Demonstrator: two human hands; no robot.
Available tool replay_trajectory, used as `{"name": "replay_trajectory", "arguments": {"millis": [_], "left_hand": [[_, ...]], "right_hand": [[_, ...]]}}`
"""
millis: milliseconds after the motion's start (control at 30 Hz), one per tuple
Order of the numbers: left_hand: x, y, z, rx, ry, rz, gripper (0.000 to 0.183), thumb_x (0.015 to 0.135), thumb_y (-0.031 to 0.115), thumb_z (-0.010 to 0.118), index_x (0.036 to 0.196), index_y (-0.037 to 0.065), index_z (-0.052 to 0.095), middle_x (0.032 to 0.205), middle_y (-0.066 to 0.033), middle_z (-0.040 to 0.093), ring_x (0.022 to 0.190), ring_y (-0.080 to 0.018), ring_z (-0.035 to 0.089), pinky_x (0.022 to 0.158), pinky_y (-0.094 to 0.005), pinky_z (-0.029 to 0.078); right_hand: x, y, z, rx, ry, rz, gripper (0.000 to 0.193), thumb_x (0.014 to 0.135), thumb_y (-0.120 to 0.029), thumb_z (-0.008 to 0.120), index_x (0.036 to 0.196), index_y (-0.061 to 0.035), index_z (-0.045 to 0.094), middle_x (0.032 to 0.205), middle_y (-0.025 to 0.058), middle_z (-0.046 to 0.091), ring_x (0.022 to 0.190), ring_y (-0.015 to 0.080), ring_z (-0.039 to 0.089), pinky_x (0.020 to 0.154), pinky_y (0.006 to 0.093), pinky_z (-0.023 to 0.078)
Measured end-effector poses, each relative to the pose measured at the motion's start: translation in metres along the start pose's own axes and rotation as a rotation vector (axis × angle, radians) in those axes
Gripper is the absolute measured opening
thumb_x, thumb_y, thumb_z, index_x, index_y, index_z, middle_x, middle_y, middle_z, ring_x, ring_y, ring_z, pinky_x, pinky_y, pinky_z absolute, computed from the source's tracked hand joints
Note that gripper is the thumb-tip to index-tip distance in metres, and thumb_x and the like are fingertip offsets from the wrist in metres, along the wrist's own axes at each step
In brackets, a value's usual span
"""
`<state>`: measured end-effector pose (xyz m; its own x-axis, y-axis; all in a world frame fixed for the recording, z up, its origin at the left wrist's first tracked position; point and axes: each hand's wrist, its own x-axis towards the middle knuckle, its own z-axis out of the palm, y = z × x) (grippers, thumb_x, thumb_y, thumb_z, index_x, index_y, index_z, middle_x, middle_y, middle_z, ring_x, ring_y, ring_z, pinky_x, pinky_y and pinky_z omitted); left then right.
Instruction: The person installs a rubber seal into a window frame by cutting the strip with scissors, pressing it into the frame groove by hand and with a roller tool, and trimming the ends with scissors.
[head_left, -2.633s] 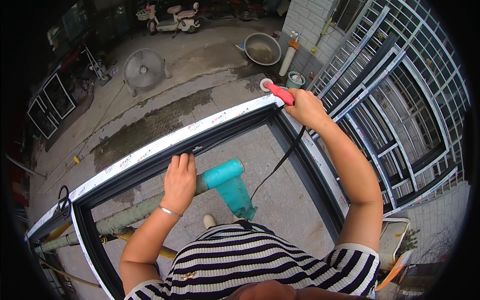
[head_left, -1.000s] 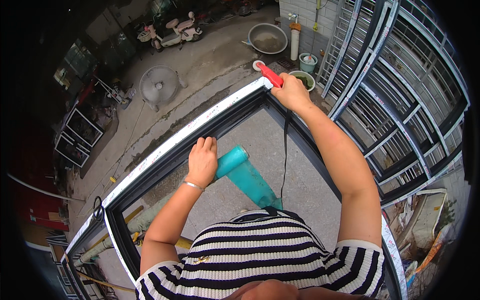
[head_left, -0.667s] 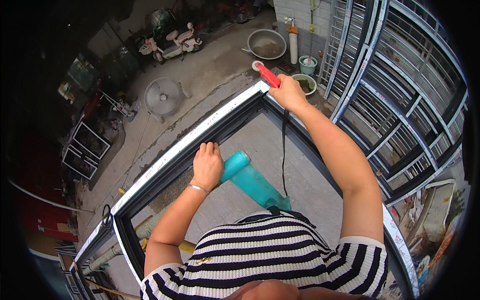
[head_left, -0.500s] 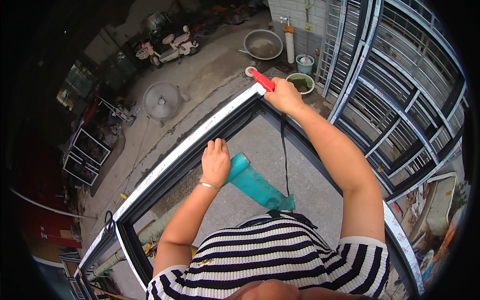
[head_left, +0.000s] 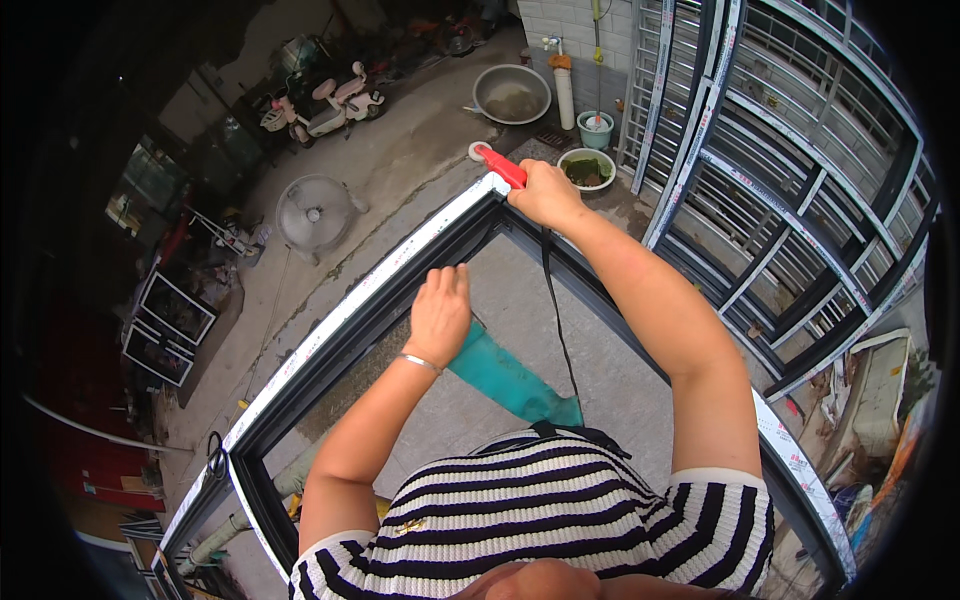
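My right hand (head_left: 548, 196) grips a red hand-held tool (head_left: 502, 166) with a small round pale disc at its tip. The tool rests at the far corner of a large dark window frame (head_left: 370, 272) whose outer face wears white protective film. From below that hand hangs a thin black cord (head_left: 552, 310). My left hand (head_left: 440, 312) has its fingers bent and pressed together, close to the frame's inner edge. Beneath it runs a teal strip (head_left: 515, 375), partly covered by the hand. Whether the hand grips this strip, I cannot see.
Several metal window frames (head_left: 745, 190) lean at the right. Beyond the frame stand a fan (head_left: 315, 215), a pale scooter (head_left: 335, 108), a large metal basin (head_left: 512, 95), a white bowl of green stuff (head_left: 588, 170) and a light bucket (head_left: 594, 130). Black scissors (head_left: 216, 455) hang on the frame's left part.
My left hand has shifted slightly right and up along the frame, now covering the rolled end of the teal strip. My right hand still holds the tool at the corner. The view has shifted slightly.
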<state>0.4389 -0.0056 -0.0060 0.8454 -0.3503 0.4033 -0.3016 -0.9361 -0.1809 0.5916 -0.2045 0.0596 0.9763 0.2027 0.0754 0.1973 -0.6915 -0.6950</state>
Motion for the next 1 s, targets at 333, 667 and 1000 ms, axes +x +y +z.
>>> {"name": "replay_trajectory", "arguments": {"millis": [333,667,1000], "left_hand": [[0.082,0.058,0.083,-2.151,0.031,-1.337,0.046,0.094,0.045,0.069,0.112,0.003,0.061,0.098,-0.0066,0.059,0.083,-0.0169,0.058,0.07,-0.0319,0.051],[0.102,0.07,0.114,-2.266,0.421,-1.565,0.028,0.096,0.04,0.066,0.096,0.013,0.058,0.086,0.0003,0.057,0.078,-0.0138,0.055,0.07,-0.0322,0.046],[0.106,0.078,0.12,-2.147,0.696,-1.446,0.021,0.096,0.024,0.066,0.086,0.006,0.06,0.079,-0.001,0.06,0.069,-0.0108,0.056,0.063,-0.0259,0.046]], "right_hand": [[-0.007,-0.014,0.005,-0.282,0.007,-0.196,0.022,0.078,-0.017,0.07,0.097,-0.0066,0.066,0.093,0.021,0.071,0.095,0.0421,0.067,0.083,0.0517,0.052],[-0.011,-0.026,0.008,-0.501,-0.02,-0.296,0.023,0.079,-0.015,0.069,0.099,-0.0054,0.065,0.099,0.0207,0.07,0.097,0.0417,0.066,0.083,0.0515,0.052],[-0.011,-0.042,-0.026,-0.669,-0.028,-0.463,0.046,0.075,-0.047,0.078,0.099,-0.0101,0.065,0.089,0.0112,0.07,0.082,0.0366,0.07,0.069,0.0475,0.054]]}}
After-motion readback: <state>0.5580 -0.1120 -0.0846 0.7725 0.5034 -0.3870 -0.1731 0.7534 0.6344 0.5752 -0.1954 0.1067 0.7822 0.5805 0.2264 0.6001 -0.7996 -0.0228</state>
